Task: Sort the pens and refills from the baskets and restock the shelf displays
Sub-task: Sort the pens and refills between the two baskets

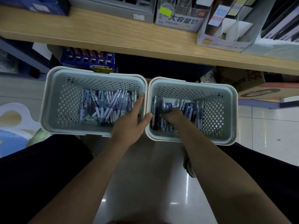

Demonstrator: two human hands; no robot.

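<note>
Two pale perforated baskets stand side by side on the floor. The left basket point(48, 94) holds a heap of pens point(105, 107) with clear and white barrels. My left hand point(129, 120) lies along that basket's right inner wall with fingers straight, thumb spread over the rim between the baskets. The right basket point(233, 110) holds darker pens and packs point(194, 110). My right hand point(174, 117) is down among them, fingers curled into the pile and hidden, thumb pointing left.
A wooden shelf point(113, 34) runs above the baskets. It carries a grey tray box point(113, 7), a clear pen holder box point(178, 21) and a white cardboard display point(226, 38). A blue display box point(89, 60) sits under the shelf; a cardboard box point(258, 89) lies at right.
</note>
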